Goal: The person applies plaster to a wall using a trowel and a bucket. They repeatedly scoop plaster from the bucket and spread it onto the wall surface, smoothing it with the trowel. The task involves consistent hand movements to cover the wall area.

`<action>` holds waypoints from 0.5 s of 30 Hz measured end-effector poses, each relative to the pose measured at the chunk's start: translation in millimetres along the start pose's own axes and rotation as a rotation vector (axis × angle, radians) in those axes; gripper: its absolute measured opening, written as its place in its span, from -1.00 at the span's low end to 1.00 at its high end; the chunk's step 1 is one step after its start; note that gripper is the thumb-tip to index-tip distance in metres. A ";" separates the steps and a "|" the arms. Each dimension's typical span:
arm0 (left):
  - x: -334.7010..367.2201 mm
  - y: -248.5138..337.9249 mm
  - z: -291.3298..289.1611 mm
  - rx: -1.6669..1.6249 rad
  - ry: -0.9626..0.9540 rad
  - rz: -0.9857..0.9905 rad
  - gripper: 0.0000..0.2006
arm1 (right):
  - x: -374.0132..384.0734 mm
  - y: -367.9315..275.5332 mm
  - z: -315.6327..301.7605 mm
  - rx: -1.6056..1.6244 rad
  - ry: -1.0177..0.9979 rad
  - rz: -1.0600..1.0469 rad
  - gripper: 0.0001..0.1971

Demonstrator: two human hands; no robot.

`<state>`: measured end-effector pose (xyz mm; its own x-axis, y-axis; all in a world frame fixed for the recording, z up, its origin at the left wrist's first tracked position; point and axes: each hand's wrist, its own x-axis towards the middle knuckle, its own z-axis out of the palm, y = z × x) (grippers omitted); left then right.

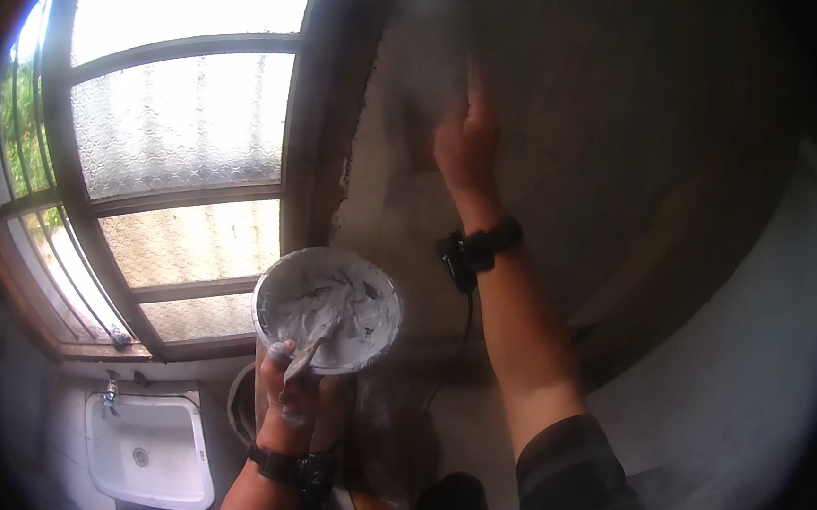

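Where paste [361, 318] clings (grey, lumpy), round bucket [318, 260]

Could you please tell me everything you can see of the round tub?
The round tub is whitish, perhaps plastic, its open top facing the camera. Grey paste lies inside and smears its wall. A paste-coated tool leans over the near rim. The left hand holds the tub there, at the window's lower right in view.
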<state>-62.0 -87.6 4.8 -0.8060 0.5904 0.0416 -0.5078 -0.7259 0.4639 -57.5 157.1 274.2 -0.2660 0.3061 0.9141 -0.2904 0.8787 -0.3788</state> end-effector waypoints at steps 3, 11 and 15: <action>0.5 -2.4 11.7 -0.004 -0.016 -0.018 -0.48 | -8.6 33.7 18.3 -0.161 0.066 -0.112 -0.53; -5.1 0.1 16.7 -0.035 -0.055 -0.050 -0.49 | -96.7 59.6 15.7 -0.001 -0.093 0.011 -0.51; 0.3 1.9 10.3 -0.074 -0.051 -0.101 -0.49 | -87.7 54.1 1.1 0.001 -0.101 0.013 -0.53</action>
<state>-60.1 -85.2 14.8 -0.7340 0.6777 0.0438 -0.6083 -0.6848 0.4012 -50.9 177.4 173.4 -0.3611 0.2792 0.8898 -0.2868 0.8747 -0.3908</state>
